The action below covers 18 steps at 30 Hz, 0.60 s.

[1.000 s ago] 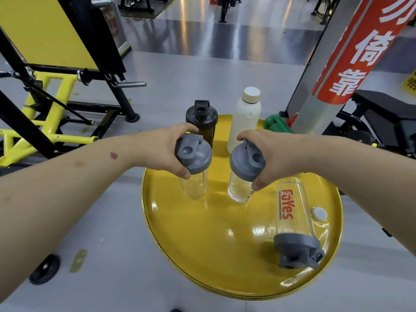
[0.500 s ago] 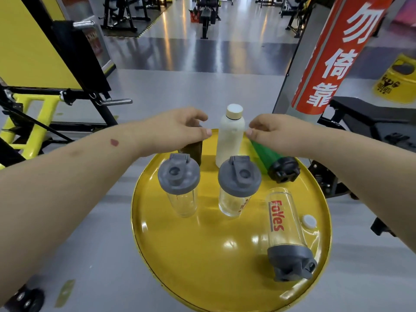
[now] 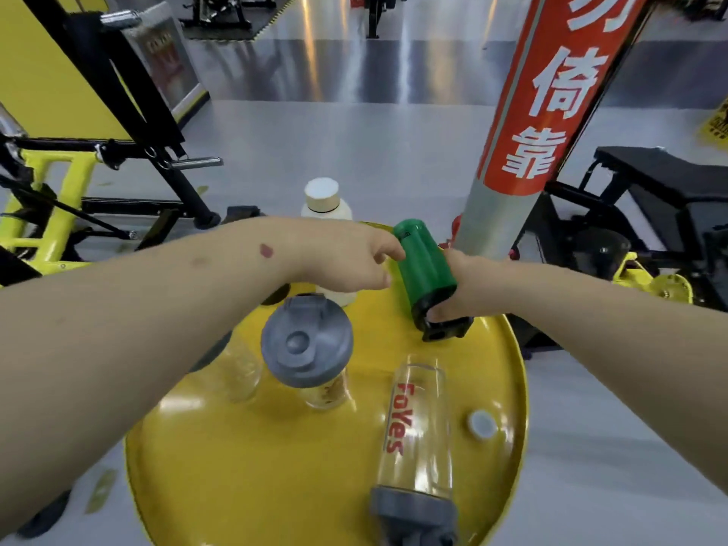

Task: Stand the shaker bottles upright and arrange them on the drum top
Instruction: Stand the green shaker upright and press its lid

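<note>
My right hand grips the black lid end of a green shaker bottle, which is lifted and tilted with its base pointing up and away. My left hand touches the green bottle's side with its fingertips. On the yellow drum top, a clear shaker with a grey lid stands upright. A second clear shaker stands to its left, its lid hidden by my left forearm. A white bottle stands behind my left hand. A clear "FoYes" shaker lies on its side at the front right.
A silver pillar with a red sleeve rises just behind the drum. A yellow and black gym frame stands at left and a black bench at right. A small white cap sits in the drum top.
My right hand has taken hold of the green bottle and raised it off the drum top. My left hand moved right across the white bottle to the green bottle. The view moved closer.
</note>
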### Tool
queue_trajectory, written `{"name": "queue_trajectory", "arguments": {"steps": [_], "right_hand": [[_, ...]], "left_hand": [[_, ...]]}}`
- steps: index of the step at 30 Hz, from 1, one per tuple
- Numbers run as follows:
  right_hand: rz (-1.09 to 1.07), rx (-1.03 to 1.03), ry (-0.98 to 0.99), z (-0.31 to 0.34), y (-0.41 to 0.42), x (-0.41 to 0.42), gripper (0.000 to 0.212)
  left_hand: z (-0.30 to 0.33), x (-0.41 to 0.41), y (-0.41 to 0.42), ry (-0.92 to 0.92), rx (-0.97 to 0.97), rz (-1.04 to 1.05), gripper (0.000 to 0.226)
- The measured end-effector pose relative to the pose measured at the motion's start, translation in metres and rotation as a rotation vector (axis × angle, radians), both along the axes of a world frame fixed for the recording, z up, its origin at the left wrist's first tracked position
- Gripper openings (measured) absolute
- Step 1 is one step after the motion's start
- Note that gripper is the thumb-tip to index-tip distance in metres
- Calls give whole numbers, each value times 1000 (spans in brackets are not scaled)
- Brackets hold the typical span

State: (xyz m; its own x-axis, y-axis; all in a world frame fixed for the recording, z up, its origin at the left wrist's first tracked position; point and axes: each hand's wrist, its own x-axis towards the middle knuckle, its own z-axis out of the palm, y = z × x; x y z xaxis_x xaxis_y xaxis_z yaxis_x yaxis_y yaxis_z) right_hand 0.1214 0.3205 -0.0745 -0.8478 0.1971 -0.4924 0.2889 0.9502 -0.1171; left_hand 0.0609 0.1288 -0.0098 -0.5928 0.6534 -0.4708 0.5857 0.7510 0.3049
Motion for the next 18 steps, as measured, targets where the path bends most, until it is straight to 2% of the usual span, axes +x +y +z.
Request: {"name": "queue_trajectory", "arguments": {"steps": [5,10,15,18], "right_hand": [[-78,-179,-3,-33,17,-11,88],[-106,-370,36,-33,24,-9,52],[-104,-339,-37,3,36,-13,70],[-118,-334,-14,33,41,-21,71]], "left_hand": [[-10,-7,37,0,-124,48,57],[-21,-8,53,2,-196,39,62],[-29,-14,56,23,-218,6,85],[-27,-15,62,48,-61,28,86]]}}
